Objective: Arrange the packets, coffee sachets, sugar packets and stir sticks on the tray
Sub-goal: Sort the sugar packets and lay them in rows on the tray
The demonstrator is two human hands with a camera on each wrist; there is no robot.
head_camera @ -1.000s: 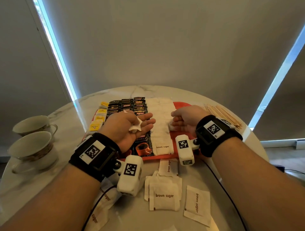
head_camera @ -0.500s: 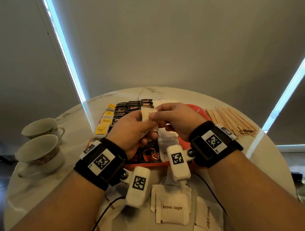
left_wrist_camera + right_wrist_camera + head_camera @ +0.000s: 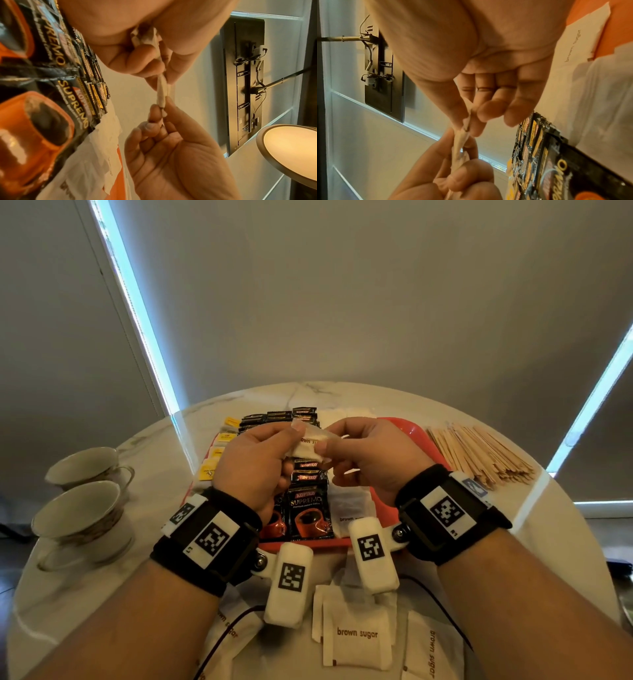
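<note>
Both hands pinch one brown sugar packet above the tray

Loose sugar packets (image 3: pixel 358 633) lie nearest on the table (image 3: pixel 85 604). Beyond, above the red tray (image 3: pixel 419 433), left hand (image 3: pixel 255 465) and right hand (image 3: pixel 371 460) each pinch one end of the held packet (image 3: pixel 310 445), its long axis running left to right; fingers hide part of its print.

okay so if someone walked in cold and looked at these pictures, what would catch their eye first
Most likely the two hands meeting above the tray: the left hand and right hand both pinch one white brown sugar packet in the air. Beneath them, black coffee sachets lie in rows on the red tray, and a pile of wooden stir sticks lies on the table to its right.
</note>
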